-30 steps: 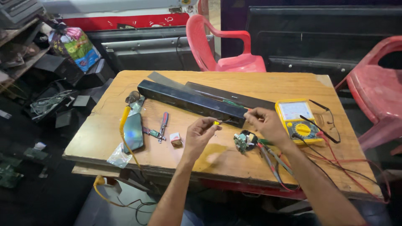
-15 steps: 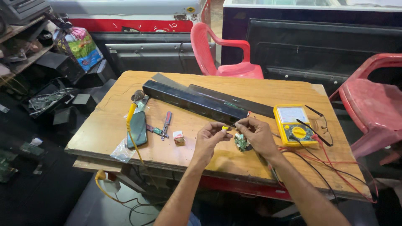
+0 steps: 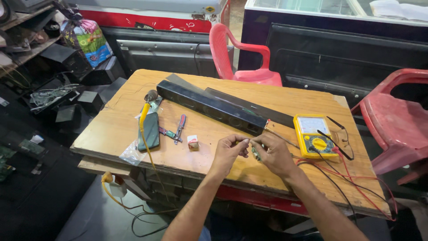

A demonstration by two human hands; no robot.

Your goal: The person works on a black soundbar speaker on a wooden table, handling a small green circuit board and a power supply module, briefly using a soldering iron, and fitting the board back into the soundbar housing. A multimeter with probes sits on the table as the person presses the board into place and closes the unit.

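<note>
- Far left, off the worktop (image 3: 116,129): shelves and dark boxes of parts on the floor, and a yellow cable hanging from the worktop's edge to a small plug block (image 3: 117,187).
- Left part of the worktop: a soldering iron (image 3: 146,111) with a yellow handle lies beside a dark phone (image 3: 149,130); a clear plastic bag (image 3: 132,154) sits at the edge below them. None of these is touched by a hand.
- Just right of the phone: small pliers (image 3: 179,128) with red grips, then a small white and red box (image 3: 193,142), both lying loose.
- Behind them a long black speaker bar (image 3: 211,107) lies aslant, with a flat dark panel (image 3: 249,107) apart from it along its far side. Judging by that, the bar is already opened and the work is on small parts from inside; how much is left I cannot tell.
- Left hand (image 3: 228,151): fingers curled, thumb and forefinger pinched on something thin, probably a wire; it is too small to be sure.
- Between the two hands, low over the front of the worktop: a small green board (image 3: 256,154), mostly hidden.
- Right hand (image 3: 274,154): also curled, fingertips pressed together at the same spot, thumb meeting the left hand's pinch over the board.
- Right of the hands: a yellow meter (image 3: 314,136), its black and red leads (image 3: 352,178) trailing toward the right edge, unused as they lie.
- Two red chairs (image 3: 243,58) stand behind and to the right.
</note>
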